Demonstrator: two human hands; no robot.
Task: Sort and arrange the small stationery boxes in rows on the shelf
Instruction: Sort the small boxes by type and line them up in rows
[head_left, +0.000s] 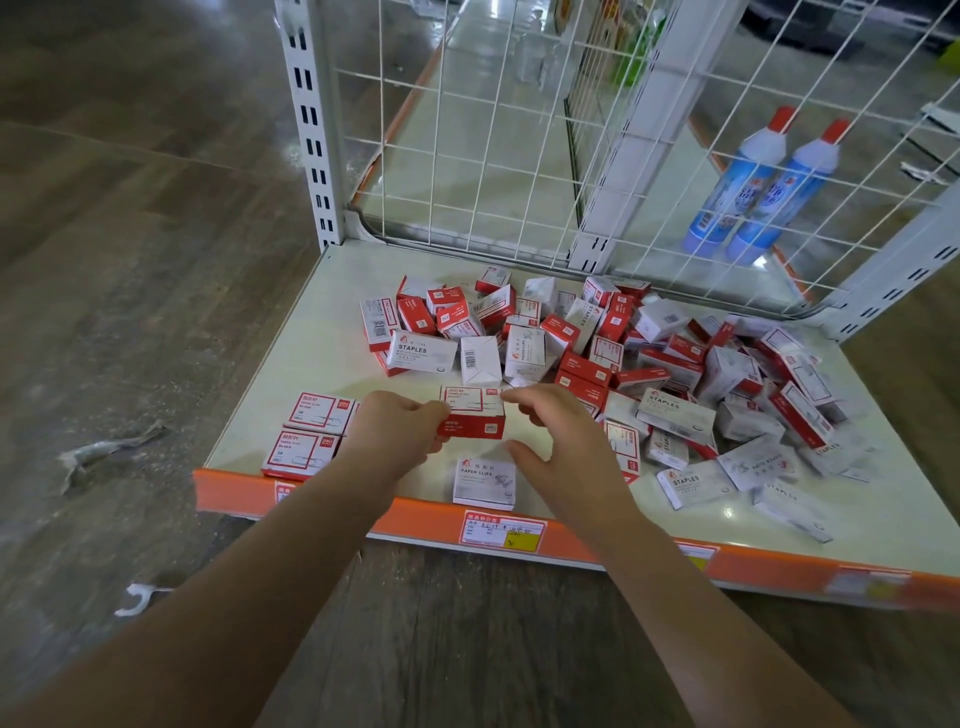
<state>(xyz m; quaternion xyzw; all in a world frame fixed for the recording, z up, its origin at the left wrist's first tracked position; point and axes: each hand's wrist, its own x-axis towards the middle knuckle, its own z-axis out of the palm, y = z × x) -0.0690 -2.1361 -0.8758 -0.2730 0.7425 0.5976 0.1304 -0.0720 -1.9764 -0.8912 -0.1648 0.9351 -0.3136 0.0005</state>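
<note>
Left hand (400, 431) pinches a red paper-clip box (471, 412) by its left end, just behind the white paper-clip box (484, 482) at the shelf (291, 364) lip

The right hand (550, 431) hovers by it, fingers loosely curved, holding nothing. The box looks light, stiff and smooth, probably best held across its short ends. Two red boxes (311, 434) lie placed left of the white one; behind and to its right a jumbled pile (623, 353) of dozens waits, too tangled to count

"STAPLES" on a white box (422, 352); "PAPER CLIPS" on another white box (484, 482).
</note>
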